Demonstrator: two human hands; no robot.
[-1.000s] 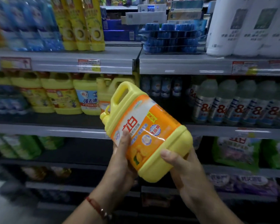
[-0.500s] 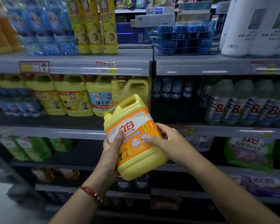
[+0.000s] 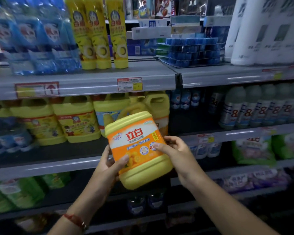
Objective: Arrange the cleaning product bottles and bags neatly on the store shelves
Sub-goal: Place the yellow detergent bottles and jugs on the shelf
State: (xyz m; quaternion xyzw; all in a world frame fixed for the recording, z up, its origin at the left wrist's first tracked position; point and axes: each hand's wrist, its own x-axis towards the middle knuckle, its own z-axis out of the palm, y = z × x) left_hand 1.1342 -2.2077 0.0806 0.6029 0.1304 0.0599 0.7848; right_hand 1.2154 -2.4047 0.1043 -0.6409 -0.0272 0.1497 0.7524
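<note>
A yellow detergent jug [image 3: 139, 160] with an orange and white label is held in front of the middle shelf [image 3: 61, 164], nearly upright with its label facing me. My left hand [image 3: 109, 164] grips its lower left side, thumb across the label. My right hand [image 3: 174, 150] grips its right side, thumb on the label and fingers curled behind. A row of similar yellow jugs [image 3: 75, 121] stands on the middle shelf just behind and to the left.
The top shelf [image 3: 92, 80] carries blue refill bags [image 3: 34, 44], tall yellow bottles [image 3: 98, 34], a tray of blue blocks [image 3: 190, 51] and white rolls [image 3: 261, 29]. Grey-capped bottles [image 3: 261, 107] fill the middle shelf's right side. Green bags [image 3: 255, 150] lie lower right.
The jug has turned from tilted to nearly upright and moved toward the middle shelf. My right hand shifted from the jug's base to its right side. The view came closer to the shelves.
</note>
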